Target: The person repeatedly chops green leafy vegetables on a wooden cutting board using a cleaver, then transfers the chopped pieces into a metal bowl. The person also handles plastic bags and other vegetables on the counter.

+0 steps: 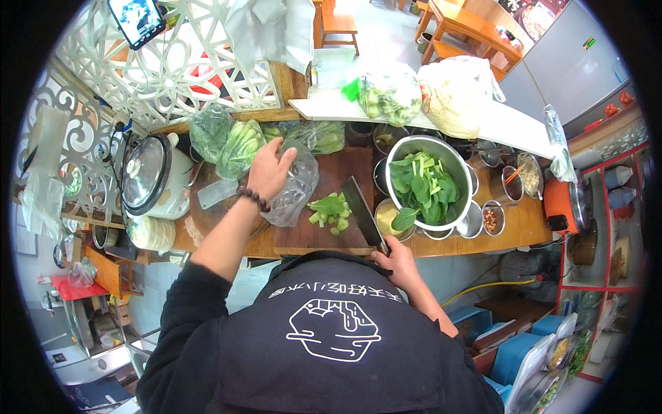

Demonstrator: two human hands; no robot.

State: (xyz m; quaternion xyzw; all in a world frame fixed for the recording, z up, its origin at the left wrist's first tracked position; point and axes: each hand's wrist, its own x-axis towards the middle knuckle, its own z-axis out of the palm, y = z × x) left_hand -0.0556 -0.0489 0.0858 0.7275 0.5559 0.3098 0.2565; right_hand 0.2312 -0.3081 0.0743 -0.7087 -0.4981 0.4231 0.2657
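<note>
My right hand grips the handle of a cleaver, whose dark blade lies over the right side of a wooden cutting board. Beside the blade sits a small pile of cut leafy greens. My left hand, fingers apart, is over the edge of a crumpled clear plastic bag; contact with it cannot be told. Bagged green vegetables are just left of that hand. A large metal bowl of leafy greens stands right of the board.
A round chopping block with a second cleaver and a lidded cooker are on the left. Small metal containers, one with chopped red pieces, surround the bowl. Bulging bags rest on the white shelf behind.
</note>
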